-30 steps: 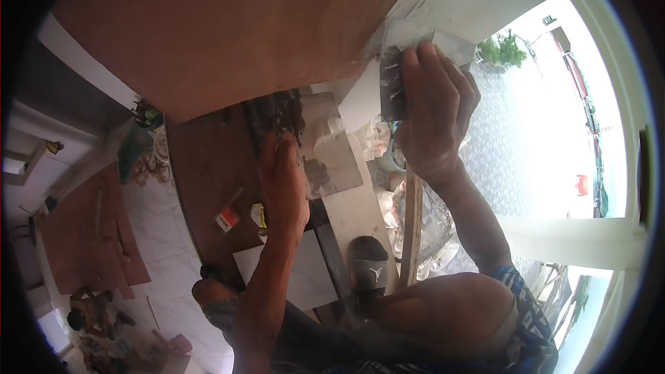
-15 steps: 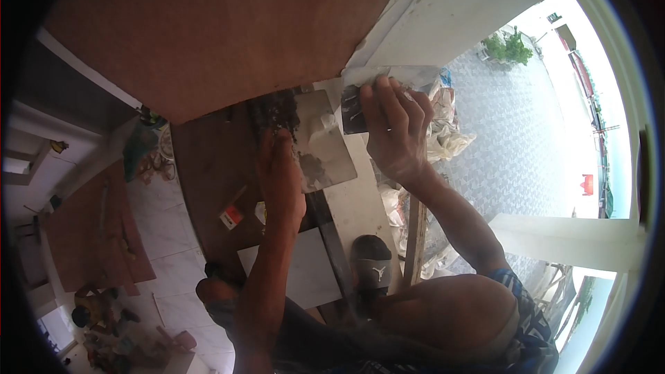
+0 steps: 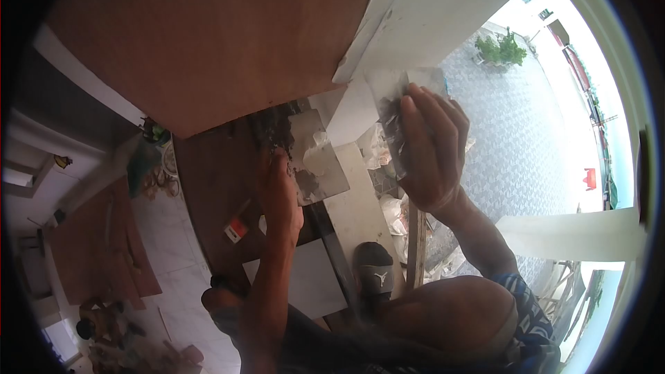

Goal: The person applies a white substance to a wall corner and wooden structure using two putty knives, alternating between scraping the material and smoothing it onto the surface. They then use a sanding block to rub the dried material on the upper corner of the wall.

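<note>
My left hand [image 3: 278,190] is wrapped round the dark, crusted back edge of a wide putty knife [image 3: 334,173]. Its flat metal blade faces up and carries a pale blob of putty [image 3: 317,157]. Farther right, my right hand [image 3: 438,149] grips a second wide scraper [image 3: 392,121], fingers stretched along its dark, smeared back. That scraper's pale blade overlaps the lower end of the white wall [image 3: 443,21] in this view. The two tools are apart.
A brown wooden panel [image 3: 228,34] hangs close above my left hand. Below lie a white square board [image 3: 315,280] and a small red-and-white packet [image 3: 236,230]. Sacks [image 3: 395,215] and a wooden post [image 3: 415,246] stand at the right. Another person [image 3: 97,322] is at lower left.
My right hand has moved right and slightly down with its scraper, turning it more edge-on. The left hand and its putty knife have shifted slightly down and left.
</note>
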